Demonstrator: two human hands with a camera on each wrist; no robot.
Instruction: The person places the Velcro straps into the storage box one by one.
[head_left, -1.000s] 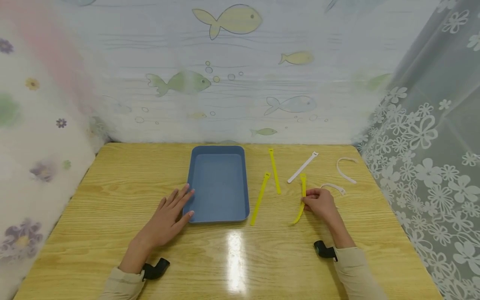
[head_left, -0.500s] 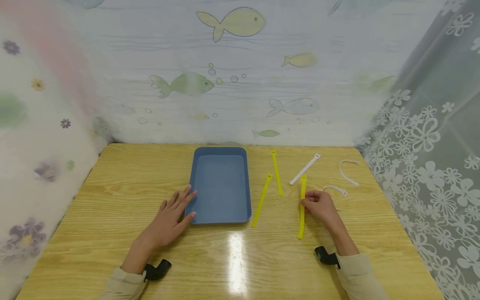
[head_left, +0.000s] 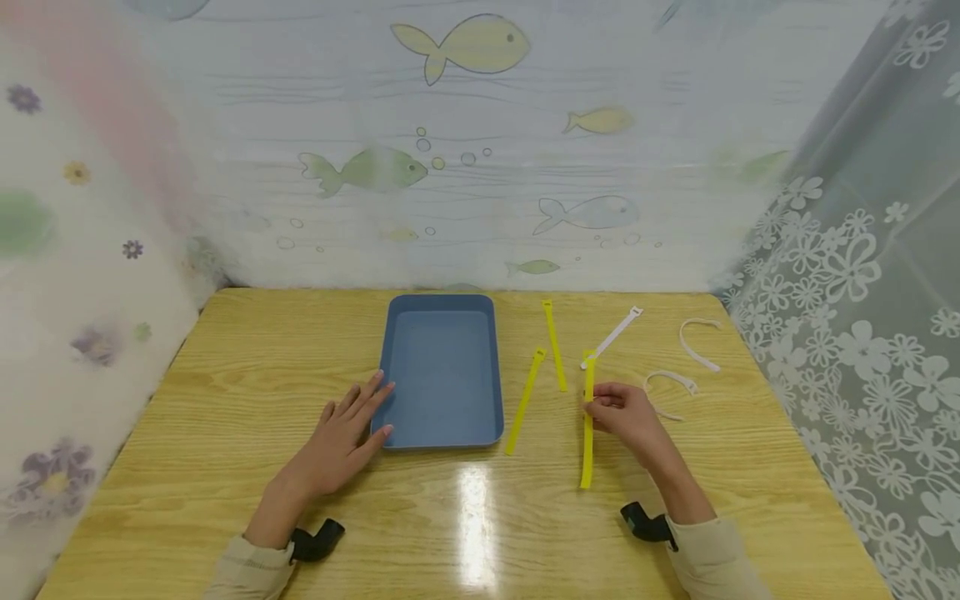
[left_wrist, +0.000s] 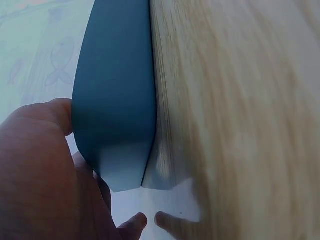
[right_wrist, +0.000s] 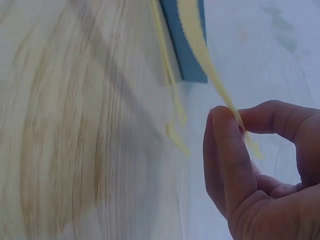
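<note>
Landmark: blue tray (head_left: 442, 371) on the wooden table (head_left: 225, 400), long side running away from the person.
Held strap: yellow strap (head_left: 587, 425), to the right of the tray and well apart from it, beyond two more yellow straps (head_left: 525, 400) that lie between.
Long axis: roughly parallel to the tray's long side, one end toward the person, the other toward the far wall.
Right hand (head_left: 630, 417): the nearer hand; it pinches the strap near its middle between thumb and fingertips, and the wrist view shows the strap passing through that pinch.
Left hand (head_left: 341, 442): flat on the table, fingers straight, fingertips touching the tray's left wall; it holds nothing.
White straps (head_left: 611, 336): further right of the tray, untouched.
</note>
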